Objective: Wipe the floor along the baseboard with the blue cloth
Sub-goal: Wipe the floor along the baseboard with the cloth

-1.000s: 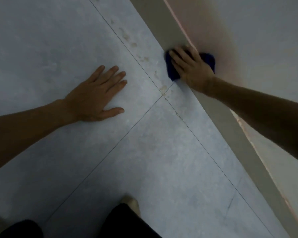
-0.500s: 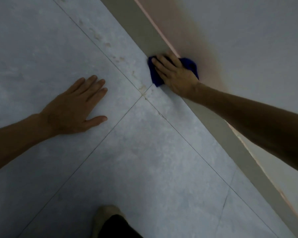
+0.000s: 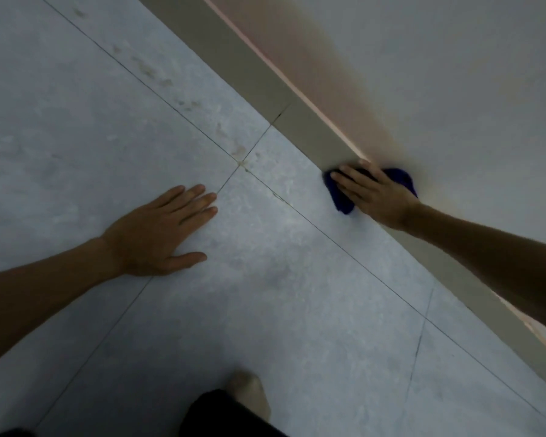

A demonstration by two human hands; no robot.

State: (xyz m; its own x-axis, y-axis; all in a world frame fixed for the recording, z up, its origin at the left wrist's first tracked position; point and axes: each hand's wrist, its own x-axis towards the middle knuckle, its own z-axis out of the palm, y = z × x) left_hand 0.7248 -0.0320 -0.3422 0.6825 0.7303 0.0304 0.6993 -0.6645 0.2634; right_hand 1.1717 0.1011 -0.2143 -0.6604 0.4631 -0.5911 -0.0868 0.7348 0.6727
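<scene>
Right hand (image 3: 379,197) fingers flat, pressing crumpled dark blue cloth (image 3: 341,200) into the corner of grey tiled floor (image 3: 281,294) and beige baseboard (image 3: 249,67), left hand (image 3: 158,234) fingers straight, palm on floor

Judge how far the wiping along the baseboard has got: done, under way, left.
Done: perhaps the near floor strip, which shows no marks. Under way: the right hand presses the blue cloth down at the baseboard; the left hand rests flat. Left: brown stains farther along.

Left hand (image 3: 161,234) flat, fingers straight and spread, right hand (image 3: 375,193) palm down, fingers extended, both arms outstretched
</scene>
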